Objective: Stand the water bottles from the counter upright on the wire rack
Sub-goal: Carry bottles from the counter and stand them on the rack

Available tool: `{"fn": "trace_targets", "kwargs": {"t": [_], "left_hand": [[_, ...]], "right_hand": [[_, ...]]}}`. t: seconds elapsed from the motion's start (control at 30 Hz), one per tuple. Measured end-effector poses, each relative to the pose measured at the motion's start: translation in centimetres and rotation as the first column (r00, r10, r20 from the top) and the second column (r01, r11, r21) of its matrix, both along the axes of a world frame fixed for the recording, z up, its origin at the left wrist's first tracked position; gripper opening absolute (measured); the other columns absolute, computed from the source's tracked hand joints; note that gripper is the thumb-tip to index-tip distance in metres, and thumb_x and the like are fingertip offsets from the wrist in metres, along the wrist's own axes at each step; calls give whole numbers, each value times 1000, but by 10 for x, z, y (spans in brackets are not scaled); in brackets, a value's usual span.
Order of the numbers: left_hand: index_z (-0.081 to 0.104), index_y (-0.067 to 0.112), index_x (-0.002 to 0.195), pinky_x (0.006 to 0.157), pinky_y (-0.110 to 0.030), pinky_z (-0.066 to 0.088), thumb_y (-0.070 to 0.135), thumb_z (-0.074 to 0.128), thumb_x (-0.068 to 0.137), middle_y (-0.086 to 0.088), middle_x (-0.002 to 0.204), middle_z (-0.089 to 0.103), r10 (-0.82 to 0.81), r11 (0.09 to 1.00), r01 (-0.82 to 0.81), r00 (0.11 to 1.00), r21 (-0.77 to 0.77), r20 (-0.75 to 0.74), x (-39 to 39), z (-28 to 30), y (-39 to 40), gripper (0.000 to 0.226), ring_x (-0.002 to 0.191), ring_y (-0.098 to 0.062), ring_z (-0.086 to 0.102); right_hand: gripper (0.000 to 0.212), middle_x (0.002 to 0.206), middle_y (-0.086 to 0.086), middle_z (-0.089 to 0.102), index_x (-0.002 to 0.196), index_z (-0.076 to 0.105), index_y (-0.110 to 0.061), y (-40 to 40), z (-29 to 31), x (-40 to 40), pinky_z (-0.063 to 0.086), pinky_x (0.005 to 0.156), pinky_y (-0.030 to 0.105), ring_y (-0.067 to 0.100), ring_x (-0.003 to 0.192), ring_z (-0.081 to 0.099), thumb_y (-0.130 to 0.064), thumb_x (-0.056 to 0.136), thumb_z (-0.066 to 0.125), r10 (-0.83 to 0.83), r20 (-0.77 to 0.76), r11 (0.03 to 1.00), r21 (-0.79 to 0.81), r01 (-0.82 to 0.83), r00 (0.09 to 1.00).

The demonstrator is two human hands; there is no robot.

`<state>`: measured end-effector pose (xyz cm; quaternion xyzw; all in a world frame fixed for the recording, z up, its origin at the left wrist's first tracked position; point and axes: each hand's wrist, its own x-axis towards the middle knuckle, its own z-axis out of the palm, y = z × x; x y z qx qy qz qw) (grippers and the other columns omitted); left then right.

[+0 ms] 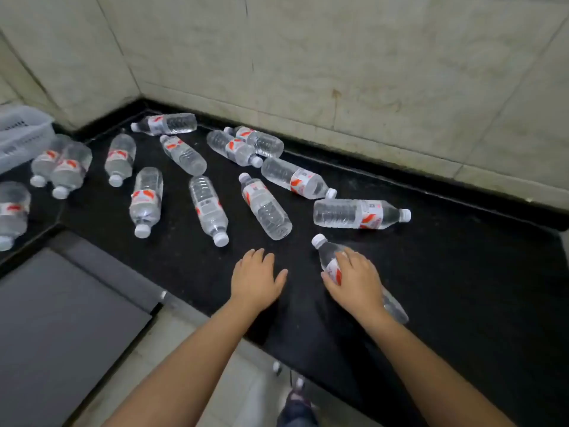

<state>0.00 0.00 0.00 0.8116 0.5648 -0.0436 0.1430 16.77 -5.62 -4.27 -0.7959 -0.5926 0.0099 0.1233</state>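
Several clear water bottles with white caps and red-and-white labels lie on their sides across the black counter (462, 288). My right hand (355, 282) lies over the nearest bottle (326, 252), fingers curled around its label; its cap points up-left and its base pokes out by my wrist. My left hand (257, 277) hovers flat over the counter with fingers apart, holding nothing, just below another lying bottle (264, 206). A further bottle (360, 214) lies above my right hand. No wire rack is in view.
A translucent plastic basket (21, 134) stands at the far left against the wall. Beige marble walls (338, 63) close the counter at the back and left. A grey panel (61, 328) and pale floor lie below the counter's front edge. My foot shows at the bottom.
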Motion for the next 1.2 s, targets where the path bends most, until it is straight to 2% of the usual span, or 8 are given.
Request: {"fn": "trace_targets", "kwargs": {"t": [0.3, 0.53, 0.67, 0.8, 0.9, 1.0, 1.07, 1.2], "left_hand": [[44, 11, 131, 105, -39, 37, 43, 43, 93, -10, 141, 41, -3, 999, 0, 998, 45, 56, 15, -17, 109, 50, 133, -26, 33], [31, 26, 142, 116, -51, 15, 44, 40, 94, -7, 157, 11, -91, 994, 95, 993, -53, 81, 45, -29, 175, 53, 144, -33, 0], [52, 19, 124, 112, -60, 13, 37, 43, 93, -1, 148, 32, -164, 980, 175, 980, -91, 116, 47, -34, 182, 37, 144, -30, 0], [56, 16, 113, 108, -58, 22, 47, 37, 85, 0, 132, 46, -367, 924, 376, 924, -75, 107, 23, -35, 177, 46, 143, -24, 12], [60, 16, 102, 102, -57, 30, 56, 18, 63, 4, 124, 52, -571, 815, 578, 814, -51, 104, 4, -36, 165, 70, 139, -24, 26], [61, 20, 71, 68, -60, 51, 46, 36, 58, 4, 91, 67, -720, 694, 713, 686, 102, 105, -24, -43, 149, 39, 114, -28, 55], [59, 25, 67, 61, -53, 55, 44, 41, 56, 9, 87, 68, -768, 640, 754, 630, 144, 115, -41, -49, 140, 29, 111, -19, 46], [62, 20, 94, 76, -56, 53, 40, 51, 62, -9, 115, 65, -669, 743, 664, 733, 90, 122, -41, -45, 126, 39, 115, -29, 53]], "right_hand": [[74, 77, 8, 73, 84, 71, -15, 35, -11, 7, 51, 39, 31, 25, 52, 66, -33, 15, 90, -178, -35, 979, -111, 173, 983], [70, 132, 8, 46, 140, 31, -25, 42, 1, 1, 42, 91, 40, 29, 114, 50, -46, 80, 61, -239, 0, 925, -303, 227, 971], [77, 88, 8, 70, 106, 67, -25, 46, -3, -10, 53, 55, 36, 25, 69, 66, -57, 38, 84, -320, 162, 865, -352, 358, 933], [80, 63, 9, 64, 90, 73, -17, 58, -5, -24, 47, 39, 29, 22, 49, 59, -56, 21, 87, -463, 173, 816, -298, 494, 869], [80, 59, 11, 60, 83, 72, -10, 65, -3, -37, 45, 36, 28, 23, 46, 56, -51, 17, 89, -539, 157, 781, -273, 561, 827], [79, 60, 14, 60, 81, 70, -7, 65, -3, -53, 46, 37, 27, 25, 46, 57, -49, 17, 90, -572, 130, 762, -280, 584, 810], [79, 61, 15, 60, 83, 70, -6, 62, -3, -63, 46, 38, 27, 26, 46, 58, -48, 19, 90, -584, 120, 752, -292, 591, 803], [79, 65, 14, 62, 89, 69, -9, 58, -4, -75, 48, 42, 30, 26, 51, 59, -49, 24, 89, -625, 109, 716, -312, 624, 773]]}}
